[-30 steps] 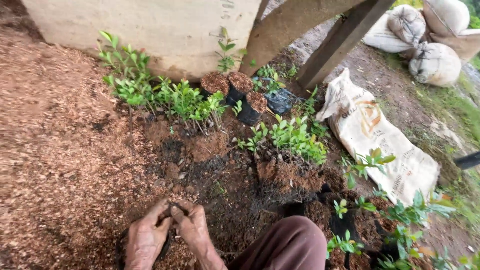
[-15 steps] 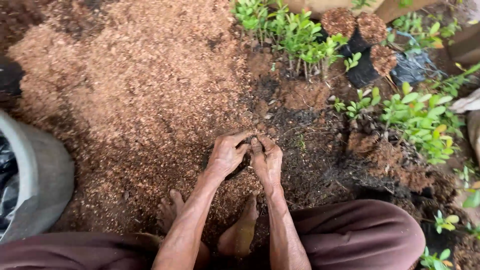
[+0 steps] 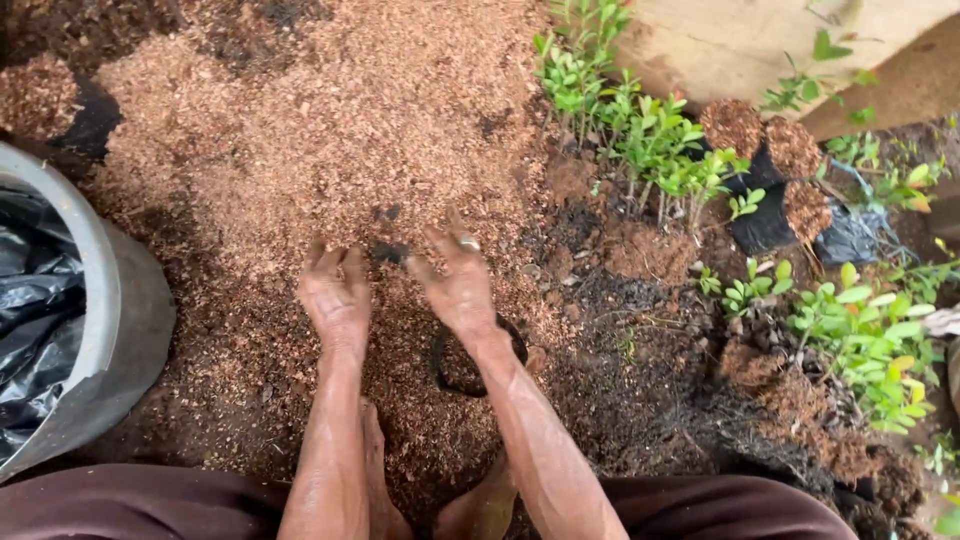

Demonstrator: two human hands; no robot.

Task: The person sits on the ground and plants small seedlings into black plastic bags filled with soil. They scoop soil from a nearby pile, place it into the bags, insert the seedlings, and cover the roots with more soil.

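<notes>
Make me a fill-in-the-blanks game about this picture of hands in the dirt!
1. Both hands, left hand and right hand, reach into the heap of ____.
2. Below the right hand sits a small ____ planting bag.
3. The grey tub lies on the person's ____ side.

Missing words: sawdust; black; left

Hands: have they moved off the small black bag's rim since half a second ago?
Yes. Left hand and right hand have left the black bag, reaching forward onto the sawdust pile.
</notes>
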